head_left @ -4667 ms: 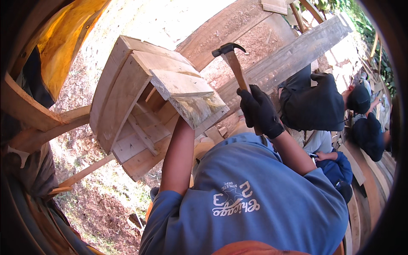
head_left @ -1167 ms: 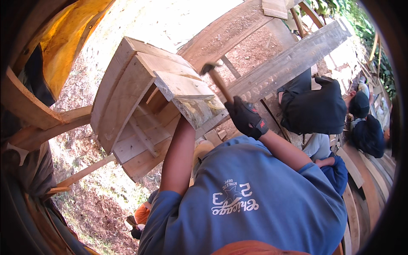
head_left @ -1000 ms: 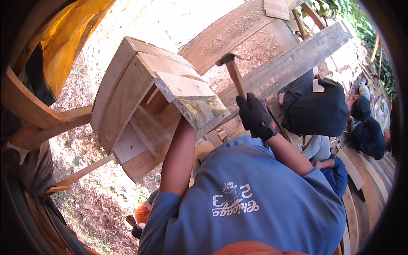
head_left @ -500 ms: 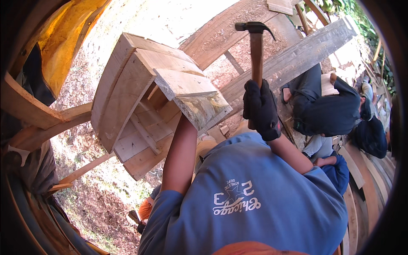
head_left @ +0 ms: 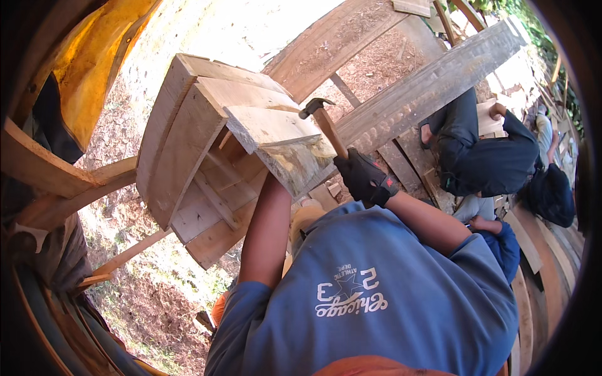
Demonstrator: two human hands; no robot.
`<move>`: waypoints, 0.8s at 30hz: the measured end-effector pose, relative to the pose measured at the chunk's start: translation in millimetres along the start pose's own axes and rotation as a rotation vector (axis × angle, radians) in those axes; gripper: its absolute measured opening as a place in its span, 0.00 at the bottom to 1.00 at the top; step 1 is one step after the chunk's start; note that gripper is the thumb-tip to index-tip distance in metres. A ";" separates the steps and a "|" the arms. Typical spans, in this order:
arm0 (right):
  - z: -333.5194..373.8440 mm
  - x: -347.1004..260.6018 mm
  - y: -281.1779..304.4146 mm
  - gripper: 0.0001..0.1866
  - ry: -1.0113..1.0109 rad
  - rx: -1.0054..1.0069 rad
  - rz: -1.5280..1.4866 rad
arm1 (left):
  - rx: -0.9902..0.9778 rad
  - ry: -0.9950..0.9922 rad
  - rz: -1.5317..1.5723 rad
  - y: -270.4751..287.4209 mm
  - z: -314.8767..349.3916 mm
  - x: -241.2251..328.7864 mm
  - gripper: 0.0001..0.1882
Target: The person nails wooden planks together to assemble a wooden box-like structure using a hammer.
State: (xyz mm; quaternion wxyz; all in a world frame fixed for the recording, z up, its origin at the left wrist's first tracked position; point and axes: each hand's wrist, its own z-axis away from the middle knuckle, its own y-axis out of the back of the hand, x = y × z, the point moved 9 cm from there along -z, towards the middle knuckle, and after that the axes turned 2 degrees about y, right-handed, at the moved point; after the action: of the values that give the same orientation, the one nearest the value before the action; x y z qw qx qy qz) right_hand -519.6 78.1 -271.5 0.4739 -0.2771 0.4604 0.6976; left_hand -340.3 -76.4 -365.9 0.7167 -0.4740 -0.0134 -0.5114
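Right hand (head_left: 364,178), black-gloved, clamped round the lower end of the hammer (head_left: 327,128). Steel head up and just beside the edge of the pale board (head_left: 269,128), wooden shaft slanting down to the fist. Top-heavy by the look of it: all the weight out at the head, the shaft stiff and light. Best gripped low on the handle, as here, for swing and reach; the glove likely good against slip.

Left forearm (head_left: 269,232) running up beneath that board, the hand itself hidden behind it. Impossible to tell whether curled or flat, probably bracing from below.

Board lying atop the slatted wooden frame (head_left: 188,156), tilted on its side over bare sandy ground. Rough sawn timber, rigid, splintery at the edges, probably heavy enough to need steadying. Beyond the hammer, a long weathered plank (head_left: 426,94), and a person in dark clothes (head_left: 483,156) crouched beside it, well apart from the hammering.
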 end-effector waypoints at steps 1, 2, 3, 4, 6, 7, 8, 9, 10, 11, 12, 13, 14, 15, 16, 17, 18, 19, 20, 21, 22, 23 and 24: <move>-0.3 -3.7 13.2 0.24 -0.208 -0.079 -0.193 | 0.005 -0.008 0.012 5.1 2.3 0.0 0.40; 5.7 -13.7 31.5 0.24 -0.416 -0.148 -0.391 | 0.001 -0.012 0.010 5.6 2.9 -0.4 0.40; 7.4 -25.1 51.8 0.24 -0.353 -0.042 -0.388 | 0.001 -0.009 0.015 6.2 3.4 -0.5 0.40; 9.0 -34.1 67.8 0.23 -0.290 0.060 -0.385 | 0.002 -0.007 0.019 6.8 3.4 0.0 0.40; 12.8 -39.4 74.1 0.22 -0.224 0.204 -0.364 | 0.006 -0.003 0.028 7.6 3.4 -1.5 0.40; 16.5 -37.8 64.4 0.21 -0.216 0.255 -0.355 | 0.002 -0.004 0.023 5.0 1.9 -0.8 0.40; 19.3 -34.6 56.0 0.20 -0.204 0.306 -0.345 | 0.001 -0.001 0.021 3.9 2.0 -1.0 0.40; 16.3 -32.0 29.7 0.19 -0.155 0.057 -0.102 | -0.002 -0.001 0.018 2.6 1.8 -0.5 0.40; 16.4 -50.7 21.0 0.17 0.059 -0.096 0.003 | 0.001 0.000 0.017 4.3 5.2 -2.5 0.40; 13.1 -45.7 26.4 0.17 0.012 -0.139 -0.021 | 0.002 -0.004 0.018 5.1 5.0 -2.2 0.40; 10.6 -45.4 40.4 0.17 -0.016 -0.091 -0.056 | 0.003 -0.006 0.020 6.5 5.4 -0.4 0.40; 9.8 -50.0 58.1 0.17 -0.046 -0.038 -0.094 | 0.001 -0.010 0.019 6.1 5.4 -0.4 0.40; 14.8 -60.9 76.0 0.17 -0.071 0.092 -0.148 | 0.009 -0.004 0.026 8.7 9.1 -1.7 0.40; 18.9 -64.8 87.6 0.17 -0.095 0.222 -0.201 | 0.014 -0.003 0.033 10.1 10.2 -3.4 0.40; 19.2 -59.9 82.5 0.18 -0.130 0.258 -0.283 | 0.017 0.001 0.030 9.7 10.3 -3.3 0.40; 17.6 -52.1 74.7 0.19 -0.160 0.298 -0.365 | 0.013 0.001 0.030 8.5 8.5 -2.1 0.40; 16.5 -42.8 66.0 0.19 -0.190 0.339 -0.447 | 0.018 0.004 0.030 8.8 10.7 -2.7 0.40; 8.4 -37.1 40.8 0.22 -0.177 0.121 -0.295 | 0.014 0.002 0.025 6.9 10.1 -1.7 0.40; 7.0 -33.6 21.5 0.25 -0.168 -0.099 -0.139 | 0.015 0.002 0.021 6.7 11.3 -1.3 0.40; 10.0 -20.9 21.2 0.23 -0.274 -0.145 -0.320 | 0.014 -0.001 0.019 6.3 12.2 -0.6 0.39; 16.4 -16.3 20.8 0.22 -0.386 -0.195 -0.501 | 0.019 0.001 0.022 9.0 14.5 -1.2 0.39; 15.4 -17.3 37.1 0.22 -0.361 -0.101 -0.522 | 0.022 0.001 0.026 10.2 17.0 -2.7 0.39; 14.8 -19.4 54.2 0.23 -0.334 -0.007 -0.541 | 0.020 -0.003 0.025 10.2 14.5 -1.2 0.39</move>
State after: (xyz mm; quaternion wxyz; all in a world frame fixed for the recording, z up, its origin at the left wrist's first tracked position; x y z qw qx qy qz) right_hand -560.8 76.7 -228.7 0.7104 -0.2727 0.2832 0.5838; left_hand -326.5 -65.1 -365.4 0.7278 -0.4678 -0.0138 -0.5013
